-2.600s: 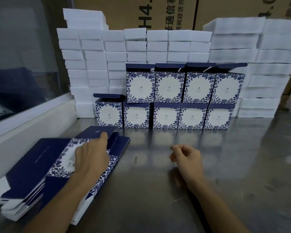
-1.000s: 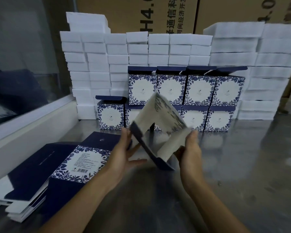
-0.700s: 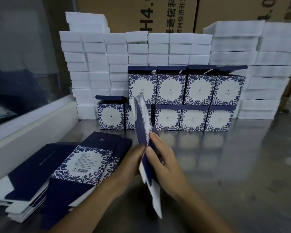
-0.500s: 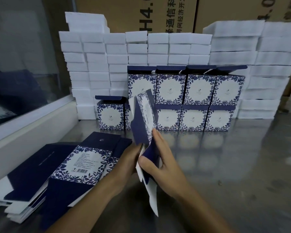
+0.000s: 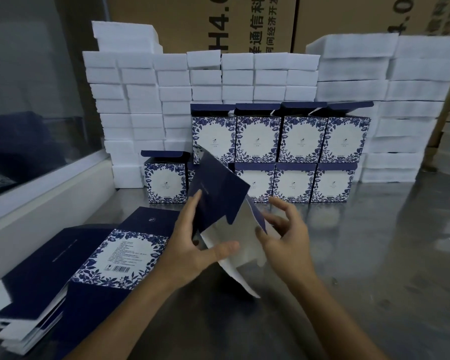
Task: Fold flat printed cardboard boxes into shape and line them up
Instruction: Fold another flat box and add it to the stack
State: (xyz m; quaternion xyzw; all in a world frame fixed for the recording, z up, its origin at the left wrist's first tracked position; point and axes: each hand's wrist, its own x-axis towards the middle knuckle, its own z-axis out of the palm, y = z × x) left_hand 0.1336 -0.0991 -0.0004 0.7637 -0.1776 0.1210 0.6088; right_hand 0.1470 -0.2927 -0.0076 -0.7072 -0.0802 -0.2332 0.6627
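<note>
Box blank [image 5: 218,196] tilted; left hand [image 5: 192,245] gripping, right hand [image 5: 283,235] splayed.

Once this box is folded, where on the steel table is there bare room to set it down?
Bare steel table lies right of the right hand, in front of the folded boxes. A narrow strip in front of the single end box is also bare. The left side is crowded by the flat box stack; white foam blocks fill the back.

A navy, part-opened box blank [image 5: 218,201] tilts above the table, between the flat stack [image 5: 89,263] and the folded floral boxes [image 5: 278,157].
</note>
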